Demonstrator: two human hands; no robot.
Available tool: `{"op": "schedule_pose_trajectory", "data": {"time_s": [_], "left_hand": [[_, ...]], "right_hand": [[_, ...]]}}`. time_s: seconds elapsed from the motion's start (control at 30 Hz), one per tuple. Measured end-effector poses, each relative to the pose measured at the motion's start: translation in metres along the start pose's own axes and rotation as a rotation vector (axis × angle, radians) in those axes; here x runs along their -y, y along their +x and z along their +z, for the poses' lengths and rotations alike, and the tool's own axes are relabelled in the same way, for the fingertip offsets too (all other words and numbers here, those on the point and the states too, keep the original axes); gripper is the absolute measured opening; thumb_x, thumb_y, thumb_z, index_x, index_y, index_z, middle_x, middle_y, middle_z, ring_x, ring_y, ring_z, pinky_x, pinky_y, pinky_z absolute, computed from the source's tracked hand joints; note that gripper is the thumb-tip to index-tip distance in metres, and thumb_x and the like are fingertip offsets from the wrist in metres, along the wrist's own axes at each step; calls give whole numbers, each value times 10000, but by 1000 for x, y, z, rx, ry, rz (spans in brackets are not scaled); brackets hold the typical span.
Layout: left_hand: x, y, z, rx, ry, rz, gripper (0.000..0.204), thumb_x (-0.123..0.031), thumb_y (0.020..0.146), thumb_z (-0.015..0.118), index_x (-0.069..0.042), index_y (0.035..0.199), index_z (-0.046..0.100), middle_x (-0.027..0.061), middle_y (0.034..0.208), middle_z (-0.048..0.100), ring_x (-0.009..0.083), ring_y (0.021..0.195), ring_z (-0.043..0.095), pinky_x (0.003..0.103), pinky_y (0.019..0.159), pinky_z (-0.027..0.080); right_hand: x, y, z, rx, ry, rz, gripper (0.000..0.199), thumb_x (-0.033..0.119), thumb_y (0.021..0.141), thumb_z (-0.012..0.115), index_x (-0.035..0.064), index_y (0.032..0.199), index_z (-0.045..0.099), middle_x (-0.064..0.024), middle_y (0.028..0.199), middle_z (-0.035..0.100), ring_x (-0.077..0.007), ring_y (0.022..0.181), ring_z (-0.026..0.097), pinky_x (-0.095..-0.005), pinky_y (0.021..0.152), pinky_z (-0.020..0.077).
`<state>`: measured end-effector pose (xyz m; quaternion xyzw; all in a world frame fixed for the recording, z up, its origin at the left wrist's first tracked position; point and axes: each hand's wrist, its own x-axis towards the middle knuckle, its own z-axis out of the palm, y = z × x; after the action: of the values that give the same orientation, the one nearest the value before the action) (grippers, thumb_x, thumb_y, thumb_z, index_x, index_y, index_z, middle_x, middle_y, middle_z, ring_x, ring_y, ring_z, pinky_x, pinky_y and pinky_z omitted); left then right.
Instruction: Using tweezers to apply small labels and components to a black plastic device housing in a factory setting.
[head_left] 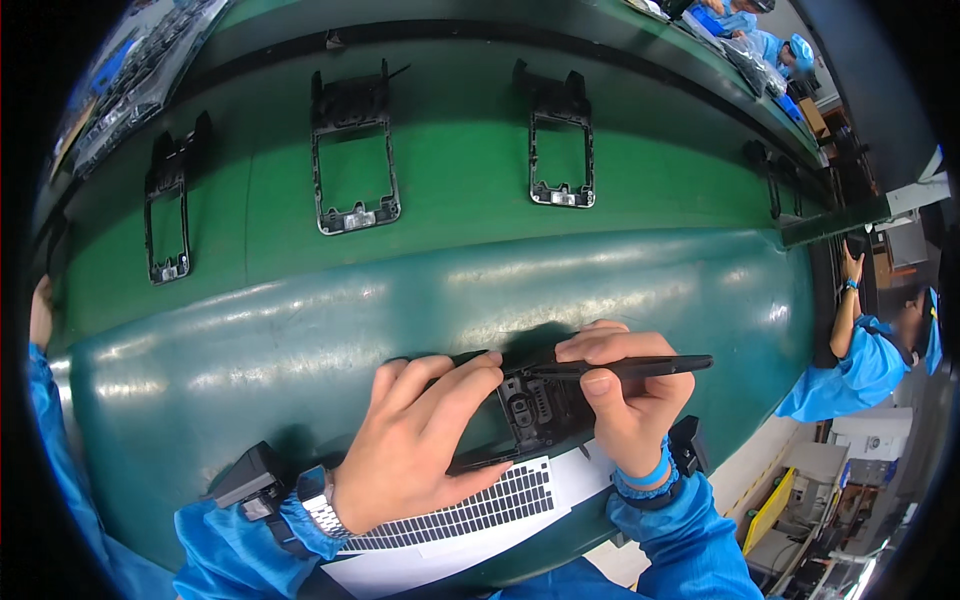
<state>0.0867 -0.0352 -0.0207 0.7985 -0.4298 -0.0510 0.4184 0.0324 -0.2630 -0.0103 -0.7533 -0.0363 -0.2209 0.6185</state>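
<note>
Low in the middle of the head view lies a black plastic device housing (pixel 535 410) with moulded openings and slots. My left hand (pixel 420 430) grips its left part, fingers over the far edge and thumb along the near edge, hiding much of it. Between the thumb and fingers of my right hand (pixel 640 405) is a pair of black tweezers (pixel 665 366). Their thin end points left, over the housing's far edge; whether the tips hold anything is too small to tell. Beneath my hands, nearest me, rests a white sheet (pixel 440 550) with rows of small black rectangular pads.
Three black frames (pixel 358 218) (pixel 165 268) (pixel 562 198) stand spaced along the green surface (pixel 450 180) beyond the padded edge. A clear plastic bag (pixel 150 90) sits upper left. Co-workers in blue occupy both sides, one sleeve (pixel 850 365) close at right.
</note>
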Motion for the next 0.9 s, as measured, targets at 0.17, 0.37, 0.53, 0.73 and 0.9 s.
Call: {"op": "schedule_pose_trajectory", "data": {"time_s": [0.17,0.37,0.53,0.73,0.9], "left_hand": [[-3,6,-4,30,41,29,756,-321,663,906,-55,1294,586,134,1394,614,318,1112,563,445,968,416],[-3,3,-15,59,139,17,703,-356,711,866,-66,1304,626,127,1404,599,325,1131,558,444,963,429],[2,-6,-18,56,132,71,719,-421,807,800,-77,1396,574,134,1460,535,317,1184,539,458,981,428],[8,-18,-18,21,83,79,742,-414,830,778,-69,1437,527,131,1453,528,310,1226,517,451,1012,407],[11,-19,-18,15,123,101,732,-423,856,750,-69,1449,509,146,1497,496,318,1214,523,450,997,417]], "right_hand": [[0,-2,-1,-54,67,25,219,40,869,798,-31,1028,666,-172,972,747,-273,961,713,-394,904,549],[5,0,8,-82,89,91,188,12,883,770,-30,1036,670,-166,1000,743,-251,982,698,-372,913,542],[11,-2,17,-130,79,80,168,60,924,731,-24,1041,645,-173,980,737,-237,967,682,-359,908,533],[4,-8,23,-306,106,-34,314,276,974,731,14,1048,575,-147,917,696,-235,903,669,-362,853,544],[-4,-7,24,-373,122,-85,275,257,1001,690,14,1044,568,-116,944,648,-239,881,677,-368,837,555]]}}
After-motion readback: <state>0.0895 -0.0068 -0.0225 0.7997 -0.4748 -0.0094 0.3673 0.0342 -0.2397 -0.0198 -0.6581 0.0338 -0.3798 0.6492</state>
